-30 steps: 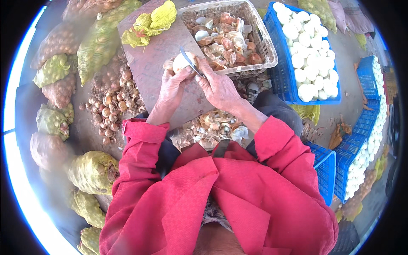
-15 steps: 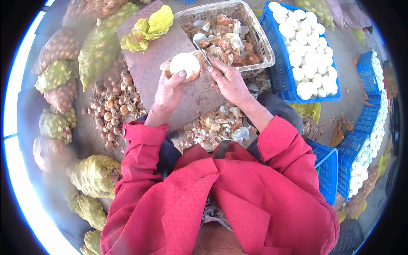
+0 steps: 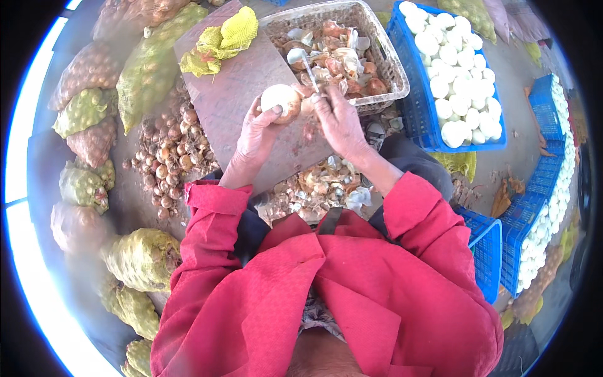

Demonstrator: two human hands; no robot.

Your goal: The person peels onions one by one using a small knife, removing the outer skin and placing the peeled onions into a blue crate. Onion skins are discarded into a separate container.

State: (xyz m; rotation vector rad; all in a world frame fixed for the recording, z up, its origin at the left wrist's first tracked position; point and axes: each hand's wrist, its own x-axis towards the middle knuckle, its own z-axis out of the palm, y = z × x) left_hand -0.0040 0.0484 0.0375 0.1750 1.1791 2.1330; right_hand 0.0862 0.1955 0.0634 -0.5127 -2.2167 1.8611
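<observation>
My left hand (image 3: pixel 259 131) is closed round a partly peeled onion (image 3: pixel 281 102), its white side up and brown skin showing on the right. A strip of loose skin reaches from the onion toward my right hand (image 3: pixel 341 125). That hand grips a knife (image 3: pixel 310 73), whose blade points up and away from me. Both hands are above a worn reddish board (image 3: pixel 220 107). Just beyond the knife stands a pale crate (image 3: pixel 402 81) holding onion skins and scraps.
A blue crate (image 3: pixel 411 113) of peeled white onions stands at the far right, with more blue crates (image 3: pixel 524 217) beyond. Unpeeled onions (image 3: pixel 169 157) lie heaped left of the board. Net sacks (image 3: pixel 141 257) line the left side. Peelings (image 3: pixel 320 188) lie near my legs.
The onion has turned in my left hand, so more brown skin shows on its right. The knife has swung up from beside the onion, and my right hand has shifted slightly right.
</observation>
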